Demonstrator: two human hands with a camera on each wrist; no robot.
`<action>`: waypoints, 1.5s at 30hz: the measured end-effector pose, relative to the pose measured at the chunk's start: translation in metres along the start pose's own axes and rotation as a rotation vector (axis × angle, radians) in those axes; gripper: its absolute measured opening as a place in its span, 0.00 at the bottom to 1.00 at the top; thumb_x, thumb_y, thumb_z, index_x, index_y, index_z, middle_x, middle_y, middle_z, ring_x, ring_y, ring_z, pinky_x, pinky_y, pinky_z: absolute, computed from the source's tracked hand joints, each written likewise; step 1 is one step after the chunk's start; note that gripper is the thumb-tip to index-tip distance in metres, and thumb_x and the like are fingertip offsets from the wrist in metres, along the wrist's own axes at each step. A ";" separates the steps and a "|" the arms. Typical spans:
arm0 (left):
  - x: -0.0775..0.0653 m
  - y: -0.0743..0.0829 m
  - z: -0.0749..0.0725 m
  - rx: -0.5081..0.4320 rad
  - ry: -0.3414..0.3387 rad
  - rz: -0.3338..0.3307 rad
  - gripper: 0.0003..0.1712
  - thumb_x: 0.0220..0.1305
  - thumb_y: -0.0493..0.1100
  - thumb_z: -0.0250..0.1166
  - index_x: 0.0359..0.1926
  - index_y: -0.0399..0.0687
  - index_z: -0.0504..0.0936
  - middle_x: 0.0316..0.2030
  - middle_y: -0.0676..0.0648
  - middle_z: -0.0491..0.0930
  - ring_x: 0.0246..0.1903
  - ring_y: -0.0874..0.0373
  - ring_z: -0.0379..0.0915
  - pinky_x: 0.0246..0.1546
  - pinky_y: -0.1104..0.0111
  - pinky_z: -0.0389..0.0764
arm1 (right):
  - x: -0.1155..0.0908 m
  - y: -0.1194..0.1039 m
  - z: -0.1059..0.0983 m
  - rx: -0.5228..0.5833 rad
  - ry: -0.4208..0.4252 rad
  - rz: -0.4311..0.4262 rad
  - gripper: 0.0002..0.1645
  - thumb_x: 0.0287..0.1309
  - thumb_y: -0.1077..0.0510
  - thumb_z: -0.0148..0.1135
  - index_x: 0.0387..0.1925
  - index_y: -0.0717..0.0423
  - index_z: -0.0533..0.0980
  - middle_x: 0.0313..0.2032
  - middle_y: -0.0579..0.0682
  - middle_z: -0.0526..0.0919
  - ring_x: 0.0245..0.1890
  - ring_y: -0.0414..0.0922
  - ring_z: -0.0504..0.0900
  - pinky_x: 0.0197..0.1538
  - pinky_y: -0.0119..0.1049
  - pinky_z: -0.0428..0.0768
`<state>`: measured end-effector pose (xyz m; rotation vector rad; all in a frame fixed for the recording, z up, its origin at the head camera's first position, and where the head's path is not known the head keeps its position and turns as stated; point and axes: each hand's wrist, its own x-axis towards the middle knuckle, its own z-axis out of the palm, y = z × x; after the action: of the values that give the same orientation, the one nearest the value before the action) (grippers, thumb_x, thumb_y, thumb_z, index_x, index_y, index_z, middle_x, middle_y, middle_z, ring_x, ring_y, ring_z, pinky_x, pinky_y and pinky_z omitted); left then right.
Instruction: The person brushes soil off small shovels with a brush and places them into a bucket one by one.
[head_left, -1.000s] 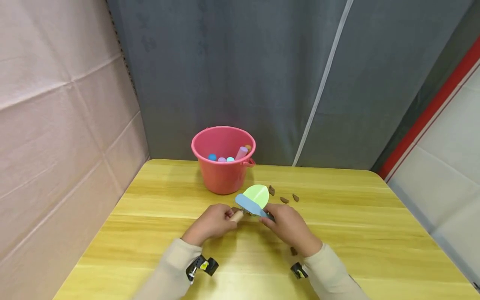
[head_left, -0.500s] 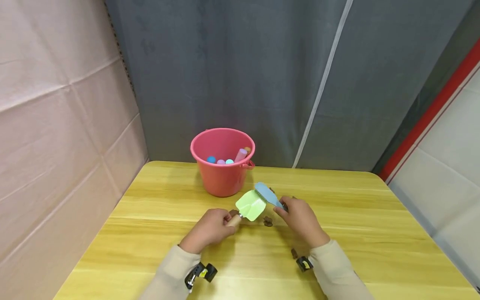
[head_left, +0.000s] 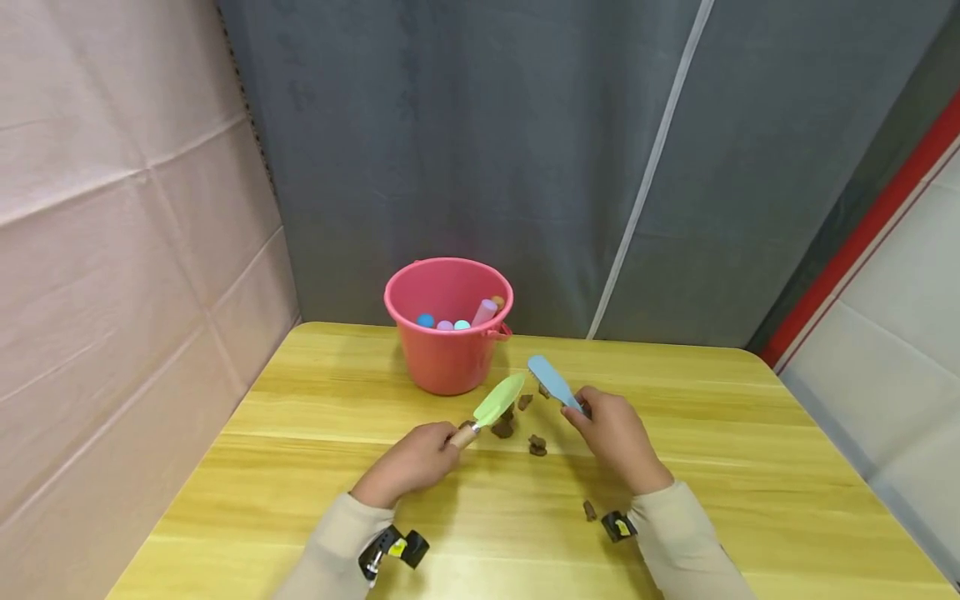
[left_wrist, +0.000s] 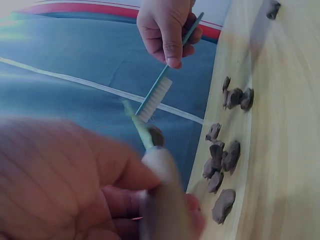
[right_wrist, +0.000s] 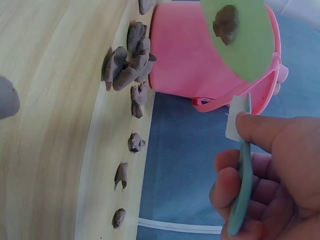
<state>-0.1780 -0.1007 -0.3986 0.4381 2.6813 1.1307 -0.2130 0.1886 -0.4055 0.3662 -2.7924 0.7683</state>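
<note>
My left hand (head_left: pixel 417 458) grips the wooden handle of a small trowel (head_left: pixel 499 400) with a light green blade, lifted above the table and tilted. In the right wrist view a brown lump (right_wrist: pixel 226 24) shows against the blade. My right hand (head_left: pixel 617 437) holds a light blue brush (head_left: pixel 552 382) by its handle, thumb along it. White bristles (left_wrist: pixel 159 96) show in the left wrist view. Brush and trowel are apart in the head view. Several brown clay-like pieces (left_wrist: pixel 223 205) lie on the table beneath them, partly hidden by the trowel in the head view.
A pink bucket (head_left: pixel 442 358) stands behind the trowel near the table's back edge, with blue, purple and other coloured objects inside. One brown piece (head_left: pixel 589 510) lies nearer the front, beside the right wrist camera (head_left: pixel 618 526). A grey curtain (head_left: pixel 465 150) hangs behind the wooden table (head_left: pixel 315 392).
The brush has moved off the trowel to the right. The trowel blade has turned on its side, and a heap of brown pieces now shows below it.
</note>
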 end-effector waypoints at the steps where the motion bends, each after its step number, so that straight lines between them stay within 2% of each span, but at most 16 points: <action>1: 0.000 0.000 0.000 -0.007 -0.008 -0.001 0.07 0.69 0.37 0.56 0.42 0.38 0.79 0.28 0.47 0.74 0.25 0.55 0.67 0.26 0.63 0.71 | 0.000 0.000 0.000 0.000 0.000 0.000 0.10 0.63 0.54 0.66 0.36 0.57 0.79 0.19 0.43 0.72 0.15 0.39 0.62 0.20 0.34 0.62; 4: 0.001 0.001 0.002 -0.033 -0.014 -0.006 0.12 0.74 0.38 0.51 0.50 0.37 0.75 0.33 0.45 0.75 0.29 0.54 0.68 0.31 0.61 0.71 | -0.001 0.000 -0.001 0.003 -0.004 -0.001 0.10 0.63 0.55 0.66 0.37 0.58 0.79 0.19 0.43 0.73 0.15 0.39 0.62 0.20 0.34 0.62; 6: 0.002 0.002 0.004 -0.052 0.005 -0.024 0.14 0.75 0.43 0.51 0.52 0.39 0.74 0.32 0.44 0.75 0.28 0.54 0.68 0.31 0.61 0.71 | -0.002 0.000 -0.001 0.007 -0.008 0.001 0.10 0.63 0.54 0.66 0.37 0.58 0.79 0.19 0.43 0.73 0.15 0.39 0.62 0.20 0.34 0.62; 9: 0.003 0.002 0.004 -0.081 0.068 -0.049 0.16 0.71 0.47 0.56 0.52 0.40 0.70 0.27 0.46 0.73 0.24 0.55 0.67 0.26 0.63 0.70 | -0.003 0.000 -0.002 0.012 -0.014 0.006 0.10 0.63 0.54 0.66 0.37 0.58 0.79 0.19 0.44 0.73 0.15 0.39 0.62 0.20 0.34 0.62; 13: 0.003 0.001 0.002 -0.098 0.130 -0.043 0.18 0.60 0.39 0.64 0.49 0.38 0.70 0.25 0.47 0.73 0.20 0.56 0.66 0.21 0.65 0.69 | -0.004 0.001 -0.004 0.016 -0.017 0.012 0.10 0.63 0.54 0.67 0.37 0.58 0.79 0.19 0.44 0.72 0.15 0.40 0.62 0.20 0.34 0.62; 15: 0.002 0.001 0.001 -0.098 0.137 -0.032 0.16 0.61 0.37 0.65 0.47 0.39 0.71 0.26 0.47 0.73 0.21 0.56 0.66 0.22 0.65 0.69 | -0.005 0.001 -0.004 0.017 -0.015 0.013 0.10 0.63 0.54 0.67 0.37 0.58 0.79 0.19 0.45 0.72 0.15 0.40 0.62 0.20 0.34 0.61; 19: 0.002 0.001 0.001 -0.068 0.163 0.012 0.10 0.63 0.38 0.66 0.42 0.42 0.74 0.32 0.46 0.72 0.28 0.54 0.67 0.27 0.64 0.71 | -0.006 0.002 -0.003 0.020 -0.007 0.012 0.10 0.63 0.54 0.67 0.37 0.58 0.79 0.19 0.44 0.72 0.15 0.39 0.62 0.20 0.34 0.62; 22: 0.002 0.000 0.002 -0.001 0.229 0.049 0.08 0.63 0.39 0.68 0.39 0.42 0.77 0.34 0.47 0.71 0.34 0.54 0.67 0.34 0.62 0.70 | -0.006 0.002 -0.002 0.028 -0.005 0.013 0.10 0.63 0.54 0.66 0.37 0.58 0.79 0.19 0.44 0.73 0.15 0.39 0.63 0.20 0.33 0.62; 26: 0.001 0.000 0.003 0.034 0.284 0.066 0.06 0.64 0.39 0.68 0.38 0.43 0.80 0.34 0.48 0.72 0.35 0.54 0.68 0.36 0.61 0.71 | -0.007 0.000 -0.001 0.028 0.000 0.019 0.11 0.64 0.53 0.66 0.38 0.58 0.79 0.20 0.44 0.73 0.16 0.39 0.63 0.21 0.34 0.63; 31: 0.000 0.000 0.002 0.017 0.217 0.069 0.06 0.64 0.41 0.68 0.37 0.43 0.81 0.33 0.49 0.74 0.32 0.56 0.69 0.33 0.62 0.72 | -0.008 -0.005 -0.003 0.052 0.020 -0.002 0.10 0.64 0.54 0.66 0.38 0.58 0.80 0.22 0.43 0.76 0.16 0.39 0.64 0.21 0.34 0.64; 38: 0.002 0.001 0.003 -0.017 0.022 0.081 0.09 0.66 0.43 0.66 0.32 0.44 0.78 0.25 0.51 0.73 0.25 0.59 0.69 0.25 0.66 0.73 | -0.012 -0.024 -0.005 0.092 0.011 -0.099 0.07 0.63 0.54 0.67 0.36 0.54 0.80 0.22 0.41 0.74 0.17 0.37 0.64 0.20 0.31 0.65; 45: 0.003 0.000 0.006 0.037 0.022 0.103 0.11 0.65 0.41 0.67 0.27 0.47 0.75 0.22 0.53 0.69 0.24 0.60 0.67 0.25 0.68 0.69 | -0.018 -0.047 0.002 0.035 -0.054 -0.225 0.08 0.59 0.54 0.71 0.34 0.51 0.78 0.22 0.38 0.71 0.20 0.36 0.66 0.24 0.31 0.67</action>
<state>-0.1790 -0.0964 -0.4029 0.5792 2.7302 1.1210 -0.1819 0.1522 -0.3899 0.7026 -2.7265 0.7651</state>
